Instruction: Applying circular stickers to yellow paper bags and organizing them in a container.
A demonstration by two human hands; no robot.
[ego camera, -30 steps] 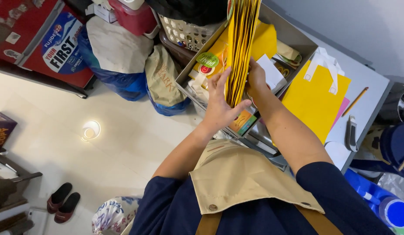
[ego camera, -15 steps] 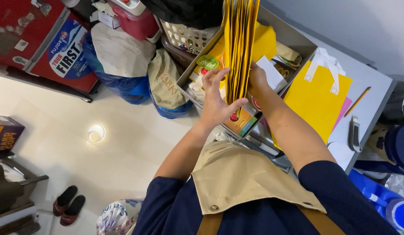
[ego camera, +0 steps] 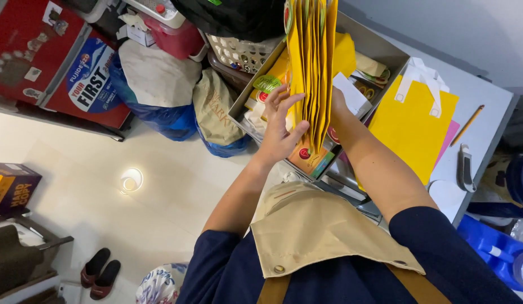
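Both hands clamped an upright stack of yellow folders (ego camera: 311,67) at twelve o'clock: left hand (ego camera: 279,130) fingers spread, right hand (ego camera: 336,104) mostly hidden behind. A red box (ego camera: 45,53) with a blue oval label stood at ten o'clock; a yellow sheet (ego camera: 410,132) lay at two.

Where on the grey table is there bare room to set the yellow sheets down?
Bare grey table shows beyond the pencil, and above the yellow bag along the wall. The open box under both hands is packed full, and a cutter takes the near edge.
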